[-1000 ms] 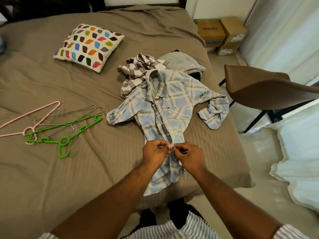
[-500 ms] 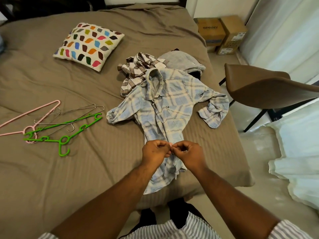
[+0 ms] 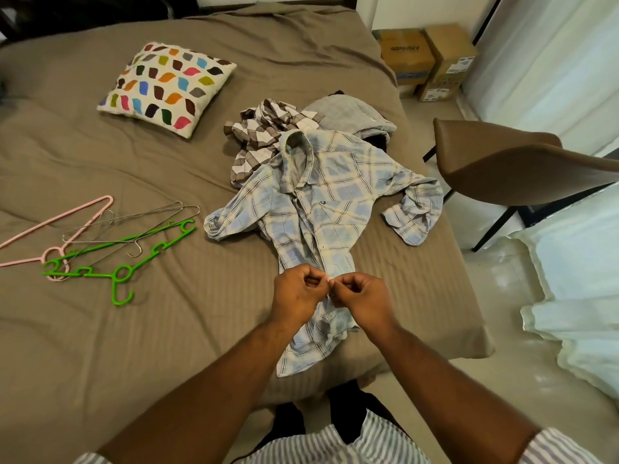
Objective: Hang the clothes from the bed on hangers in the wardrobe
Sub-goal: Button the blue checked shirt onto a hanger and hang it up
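Head camera looks forward and down across the bed point(image 3: 134, 346).

A bedroom in a home. A wide bed point(image 3: 100, 346) under a brown striped sheet fills most of the view, with a cushion point(image 3: 167, 87) printed in coloured leaf shapes lying toward its head. Heaped on the bed are a blue plaid shirt point(image 3: 321, 202), a brown checked shirt point(image 3: 261, 135) and a grey garment point(image 3: 348, 115), with plastic and wire hangers point(image 3: 114, 244) on its left part. To the right of the bed stand a brown chair point(image 3: 502, 162) and cardboard boxes point(image 3: 425, 58) on a pale glossy floor point(image 3: 495, 296), with white curtains point(image 3: 552, 61) beyond them
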